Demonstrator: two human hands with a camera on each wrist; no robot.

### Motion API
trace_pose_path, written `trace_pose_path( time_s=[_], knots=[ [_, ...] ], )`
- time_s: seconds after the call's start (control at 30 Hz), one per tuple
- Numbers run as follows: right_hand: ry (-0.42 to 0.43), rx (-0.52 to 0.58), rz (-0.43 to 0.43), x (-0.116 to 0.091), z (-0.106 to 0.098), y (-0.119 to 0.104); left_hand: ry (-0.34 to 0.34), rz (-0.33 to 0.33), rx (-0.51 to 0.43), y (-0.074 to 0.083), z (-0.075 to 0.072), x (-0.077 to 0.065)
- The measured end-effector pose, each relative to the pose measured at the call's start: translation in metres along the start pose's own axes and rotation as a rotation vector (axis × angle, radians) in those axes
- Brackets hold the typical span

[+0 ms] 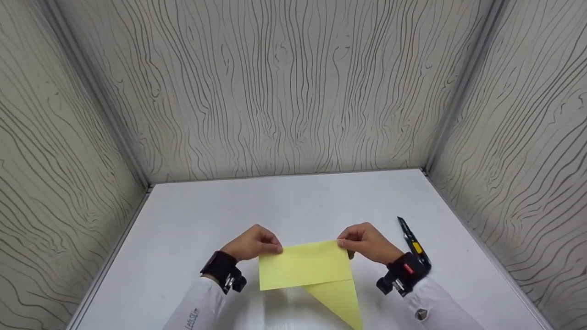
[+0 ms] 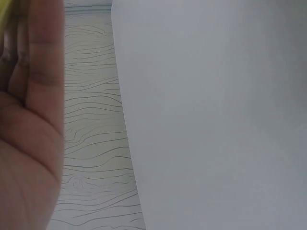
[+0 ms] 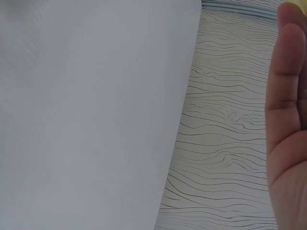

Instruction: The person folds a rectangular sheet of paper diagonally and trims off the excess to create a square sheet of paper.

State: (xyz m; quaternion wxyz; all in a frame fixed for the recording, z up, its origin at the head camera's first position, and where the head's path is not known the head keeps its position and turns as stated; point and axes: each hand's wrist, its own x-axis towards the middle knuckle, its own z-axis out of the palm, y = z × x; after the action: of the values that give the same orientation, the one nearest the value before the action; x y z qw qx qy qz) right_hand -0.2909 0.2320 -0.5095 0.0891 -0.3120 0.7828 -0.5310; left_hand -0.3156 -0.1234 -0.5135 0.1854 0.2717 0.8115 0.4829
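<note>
Held up between both hands is a yellow sheet of paper (image 1: 305,266), folded so that a triangular part hangs below its straight lower edge on the right. My left hand (image 1: 253,243) pinches the upper left corner between thumb and fingers. At the upper right corner, my right hand (image 1: 370,241) pinches the sheet in the same way. In the left wrist view the left hand (image 2: 31,115) fills the left edge, with a sliver of yellow at the top. The right wrist view has the right hand (image 3: 289,115) at its right edge; only a bit of yellow shows there.
A black utility knife (image 1: 414,242) with a yellow slider lies on the white table (image 1: 206,206), just beyond the right wrist, its handle end partly behind the wrist strap. Wood-grain panels (image 1: 284,91) enclose the table at the back and both sides.
</note>
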Motion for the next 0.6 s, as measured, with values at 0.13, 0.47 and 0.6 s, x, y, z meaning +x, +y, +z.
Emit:
trace_pose_path(
  time_s=[0.13,0.47,0.6],
  knots=[
    [0.011,0.003,-0.025,-0.003,-0.001,0.001,-0.014,-0.025,-0.059,-0.007,-0.003,-0.002],
    [0.009,0.017,-0.023,-0.008,0.001,-0.006,0.013,-0.024,-0.059,-0.012,-0.006,-0.005],
    [0.032,0.047,0.018,-0.010,-0.004,0.003,0.023,-0.027,-0.127,-0.013,-0.006,-0.006]
  ],
)
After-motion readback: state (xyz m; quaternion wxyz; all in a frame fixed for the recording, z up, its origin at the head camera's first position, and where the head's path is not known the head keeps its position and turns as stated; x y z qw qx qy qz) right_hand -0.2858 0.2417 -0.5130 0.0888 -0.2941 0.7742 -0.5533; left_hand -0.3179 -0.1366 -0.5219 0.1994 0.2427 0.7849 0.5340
